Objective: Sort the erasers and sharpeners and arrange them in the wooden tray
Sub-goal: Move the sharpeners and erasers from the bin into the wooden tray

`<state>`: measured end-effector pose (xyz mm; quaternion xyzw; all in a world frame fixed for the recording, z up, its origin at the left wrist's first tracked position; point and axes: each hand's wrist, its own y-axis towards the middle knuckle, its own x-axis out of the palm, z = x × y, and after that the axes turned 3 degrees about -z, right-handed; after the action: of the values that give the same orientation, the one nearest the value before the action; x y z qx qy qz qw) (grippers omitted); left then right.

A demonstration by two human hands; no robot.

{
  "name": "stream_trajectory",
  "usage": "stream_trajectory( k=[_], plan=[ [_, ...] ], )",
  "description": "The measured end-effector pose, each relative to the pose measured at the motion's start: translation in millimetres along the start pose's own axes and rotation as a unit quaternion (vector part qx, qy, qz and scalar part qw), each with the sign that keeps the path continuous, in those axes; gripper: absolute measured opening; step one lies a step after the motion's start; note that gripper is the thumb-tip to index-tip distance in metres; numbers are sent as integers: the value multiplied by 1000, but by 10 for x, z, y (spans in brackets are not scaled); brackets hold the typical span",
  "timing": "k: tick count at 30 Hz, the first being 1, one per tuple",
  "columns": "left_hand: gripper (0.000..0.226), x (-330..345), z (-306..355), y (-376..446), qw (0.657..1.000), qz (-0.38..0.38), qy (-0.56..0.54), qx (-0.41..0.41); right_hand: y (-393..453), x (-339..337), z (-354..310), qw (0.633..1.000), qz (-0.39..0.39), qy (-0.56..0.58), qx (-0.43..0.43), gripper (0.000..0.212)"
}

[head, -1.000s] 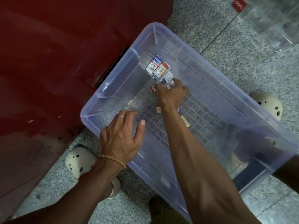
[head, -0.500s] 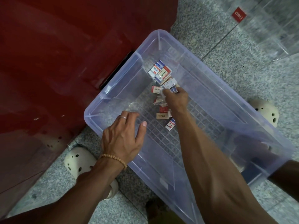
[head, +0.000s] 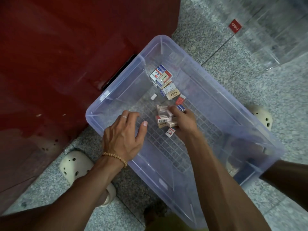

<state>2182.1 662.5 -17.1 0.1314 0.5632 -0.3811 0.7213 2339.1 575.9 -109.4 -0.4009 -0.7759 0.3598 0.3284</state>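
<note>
Clear bin (head: pixel 116 90) on floor. Right hand (head: pixel 183 121) grips boxed erasers (head: pixel 164 120); loose erasers (head: pixel 162 77) toward twelve o'clock. Left hand (head: pixel 123 135) rests on bin rim.

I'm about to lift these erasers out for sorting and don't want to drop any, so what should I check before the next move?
1. Right hand has a grip on the small paper-sleeved erasers: ok, fingers curled over a cluster.
2. Every eraser gathered: not ok, a pile lies at the far corner and one white piece lies apart.
3. Left hand steadies the clear bluish plastic bin: ok, it rests on the near rim.
4. Wooden tray in sight: not ok, none visible.
5. Sharpeners among them: cannot tell.
</note>
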Motion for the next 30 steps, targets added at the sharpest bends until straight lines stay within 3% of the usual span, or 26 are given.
stream_trajectory(
  k=[4,8,14,19,21,24,27,30],
  plan=[
    [46,-33,12,-21,1000,-7,-22,7,-402,82,-246,998,-26,49,-25,10],
    [53,-264,111,-21,986,13,-162,-20,-816,258,-517,994,-57,56,-69,13],
    [31,-1100,497,-271,938,112,-326,-19,-1618,543,-925,974,-152,93,-137,11],
    [51,-1710,729,-698,893,126,-433,2,-2289,852,-1115,951,-216,98,-197,9],
    [45,-1923,766,-838,867,138,-478,1,-2527,978,-1140,943,-233,92,-218,3],
    [26,-2221,748,-1003,828,172,-534,-1,-2788,1126,-1127,931,-244,67,-261,23],
    [37,-2477,651,-1164,806,165,-569,7,-3035,1290,-1094,918,-264,38,-292,5],
    [44,-2673,516,-1313,793,158,-589,3,-3204,1452,-1049,914,-278,21,-294,8]
  ],
)
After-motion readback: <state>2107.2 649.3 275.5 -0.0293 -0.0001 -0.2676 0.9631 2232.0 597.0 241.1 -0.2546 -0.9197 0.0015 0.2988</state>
